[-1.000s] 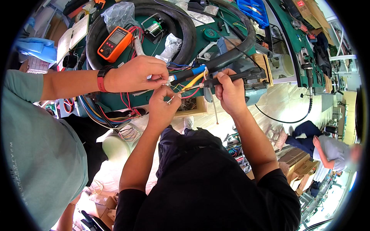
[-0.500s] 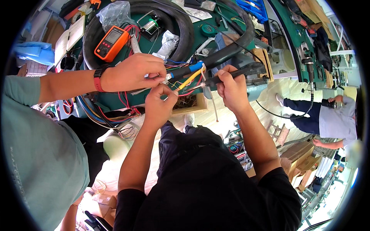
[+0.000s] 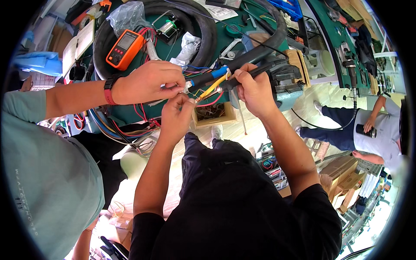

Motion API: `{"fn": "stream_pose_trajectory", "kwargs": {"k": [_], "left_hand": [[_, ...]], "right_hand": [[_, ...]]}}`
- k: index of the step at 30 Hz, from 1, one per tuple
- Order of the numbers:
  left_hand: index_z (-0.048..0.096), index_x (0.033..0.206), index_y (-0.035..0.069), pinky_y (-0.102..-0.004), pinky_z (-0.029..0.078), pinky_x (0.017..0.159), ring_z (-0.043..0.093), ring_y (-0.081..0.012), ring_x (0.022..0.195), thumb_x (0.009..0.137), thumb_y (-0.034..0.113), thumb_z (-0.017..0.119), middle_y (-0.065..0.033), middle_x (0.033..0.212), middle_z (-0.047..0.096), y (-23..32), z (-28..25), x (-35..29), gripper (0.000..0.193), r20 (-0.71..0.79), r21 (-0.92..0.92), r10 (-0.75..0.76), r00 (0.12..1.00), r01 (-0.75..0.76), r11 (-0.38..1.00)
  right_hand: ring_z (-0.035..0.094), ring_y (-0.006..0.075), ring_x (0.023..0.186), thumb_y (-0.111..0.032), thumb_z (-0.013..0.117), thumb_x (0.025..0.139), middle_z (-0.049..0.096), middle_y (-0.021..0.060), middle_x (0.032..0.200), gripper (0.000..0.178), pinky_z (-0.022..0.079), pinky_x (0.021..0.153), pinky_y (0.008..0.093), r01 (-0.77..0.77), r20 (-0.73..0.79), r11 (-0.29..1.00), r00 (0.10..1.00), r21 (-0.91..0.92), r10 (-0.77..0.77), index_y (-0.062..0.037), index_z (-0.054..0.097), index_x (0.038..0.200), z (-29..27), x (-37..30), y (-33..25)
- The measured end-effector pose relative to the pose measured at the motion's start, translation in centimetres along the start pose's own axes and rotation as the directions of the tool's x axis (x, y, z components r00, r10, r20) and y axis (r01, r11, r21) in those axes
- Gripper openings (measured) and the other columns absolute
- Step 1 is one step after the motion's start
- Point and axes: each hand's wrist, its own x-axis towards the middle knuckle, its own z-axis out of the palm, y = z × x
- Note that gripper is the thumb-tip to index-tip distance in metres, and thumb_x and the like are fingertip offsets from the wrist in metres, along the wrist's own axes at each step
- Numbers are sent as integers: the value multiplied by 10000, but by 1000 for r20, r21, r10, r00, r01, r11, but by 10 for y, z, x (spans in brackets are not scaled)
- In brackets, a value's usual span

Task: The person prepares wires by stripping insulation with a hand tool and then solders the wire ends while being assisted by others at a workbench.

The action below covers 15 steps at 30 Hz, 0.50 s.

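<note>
My left hand [image 3: 177, 115] is closed in a pinch on the end of a thick yellow wire [image 3: 211, 89], where a bit of copper colour shows at the fingertips. My right hand [image 3: 256, 92] grips what looks like a soldering iron by its black handle [image 3: 268, 67]; the metal tip lies against or just beside the yellow wire. That wire comes from a thick black cable [image 3: 256, 54] with a blue band [image 3: 219, 72]. From the left, a co-worker's hand [image 3: 149, 82] with a red-strapped watch pinches something small and whitish at the cable's end, next to my left fingers.
An orange meter [image 3: 125, 49], a solder spool [image 3: 167, 27] on a stand and a coiled black cable [image 3: 211, 43] are on the green bench. A wooden box [image 3: 232, 115] of scraps sits below the wires. Another person [image 3: 368, 125] stands at right, beyond a hanging black cord.
My right hand has moved a little left and up with the iron, bringing its tip nearer the yellow wire's end. My left hand shifted slightly. The person at right changed posture.
</note>
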Motion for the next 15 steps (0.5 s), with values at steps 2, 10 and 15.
{"fn": "stream_pose_trajectory", "kwargs": {"k": [2,10,15], "left_hand": [[549,774,-13,-305,395,638,455,-133,656,885,143,564,-70,696,485,-1,-1,-1,193,-12,-4,-3,1000,3,1000],[538,778,-9,-298,379,615,432,-124,652,907,165,538,-73,705,467,-2,0,0,217,-31,-24,-39,999,39,999],[534,773,-16,-292,383,650,441,-119,682,889,147,543,-63,725,489,0,0,0,200,-16,-51,-32,999,31,998]], "right_hand": [[420,40,481,-133,605,881,483,-18,577,167,323,434,222,-23,4,999,1000,25,23,-23,547,769,1,1,0],[366,43,413,-143,589,898,434,-25,538,186,276,379,221,-48,-6,993,999,105,49,-41,523,758,1,6,5],[368,40,414,-147,575,911,440,-21,559,180,275,368,215,-54,0,992,999,111,54,-60,512,766,1,7,6]]}}
